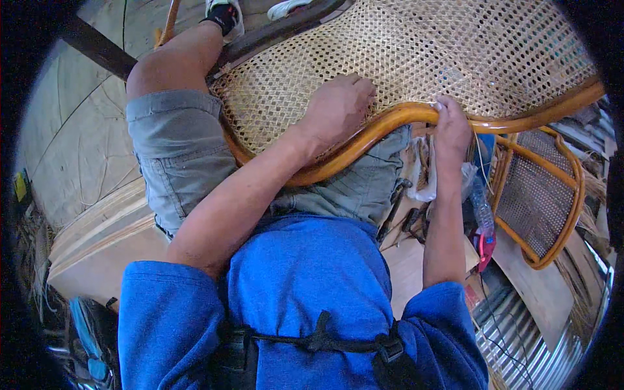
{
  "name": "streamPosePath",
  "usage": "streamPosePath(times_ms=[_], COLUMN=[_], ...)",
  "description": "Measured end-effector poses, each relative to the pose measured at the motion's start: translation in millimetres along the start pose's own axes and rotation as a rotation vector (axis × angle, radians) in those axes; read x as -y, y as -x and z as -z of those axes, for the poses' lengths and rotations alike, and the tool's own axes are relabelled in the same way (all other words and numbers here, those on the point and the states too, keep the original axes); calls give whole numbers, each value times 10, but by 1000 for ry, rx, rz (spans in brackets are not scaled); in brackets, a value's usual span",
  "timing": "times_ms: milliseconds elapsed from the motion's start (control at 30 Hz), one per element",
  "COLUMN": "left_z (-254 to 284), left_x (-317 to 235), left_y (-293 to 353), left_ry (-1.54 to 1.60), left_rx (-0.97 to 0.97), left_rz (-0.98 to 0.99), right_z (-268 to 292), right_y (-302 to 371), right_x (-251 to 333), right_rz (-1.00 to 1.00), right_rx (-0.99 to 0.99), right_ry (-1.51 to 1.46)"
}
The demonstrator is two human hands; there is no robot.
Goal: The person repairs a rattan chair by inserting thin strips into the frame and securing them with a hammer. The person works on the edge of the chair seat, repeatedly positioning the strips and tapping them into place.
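A panel of woven cane webbing (416, 49) in pale tan lies across my lap, edged by a curved, glossy orange-brown rattan rail (383, 120). My left hand (341, 107) rests on the webbing just inside that rail, its fingers curled and bent down toward the weave. What they pinch, if anything, is hidden under the knuckles. Further right, my right hand (452, 133) is closed around the rail, the fingertips showing at its upper side. A thin pale strand (481, 156) hangs down beside this hand.
A smaller rattan frame with cane mesh (539, 188) leans at the right. Near it are a clear plastic bottle (481, 205) and dark-handled tools (393, 211). Stacked wooden boards (104, 240) lie at the left. A dark bar (97, 49) stands beyond my knee.
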State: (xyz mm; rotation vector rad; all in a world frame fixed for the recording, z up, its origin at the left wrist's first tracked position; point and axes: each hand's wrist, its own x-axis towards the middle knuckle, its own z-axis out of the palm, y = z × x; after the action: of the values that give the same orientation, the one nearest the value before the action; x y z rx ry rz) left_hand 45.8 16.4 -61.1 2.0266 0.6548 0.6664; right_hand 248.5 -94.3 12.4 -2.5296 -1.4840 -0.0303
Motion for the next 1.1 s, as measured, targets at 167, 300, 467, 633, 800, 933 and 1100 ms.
streamPosePath(times_ms=[167,300,467,633,800,933,1100], left_z=[-6,10,10,27,6,24,40], left_x=[-8,-20,-4,-11,18,2,-36], left_y=[-7,-8,-12,1,0,2,-21], left_ry=[-20,-36,18,40,26,25,6], left_rx=[-14,17,75,29,35,30,94], left_rz=[-23,15,57,50,38,51,95], right_z=[60,64,32,94,58,87,152], right_y=[3,28,40,-64,-111,-154,-47], right_x=[60,83,-6,107,-39,14,98], right_rz=[0,177,232,137,109,57,157], right_rx=[48,-13,-23,127,146,206,-1], right_ry=[28,83,85,258,205,188,39])
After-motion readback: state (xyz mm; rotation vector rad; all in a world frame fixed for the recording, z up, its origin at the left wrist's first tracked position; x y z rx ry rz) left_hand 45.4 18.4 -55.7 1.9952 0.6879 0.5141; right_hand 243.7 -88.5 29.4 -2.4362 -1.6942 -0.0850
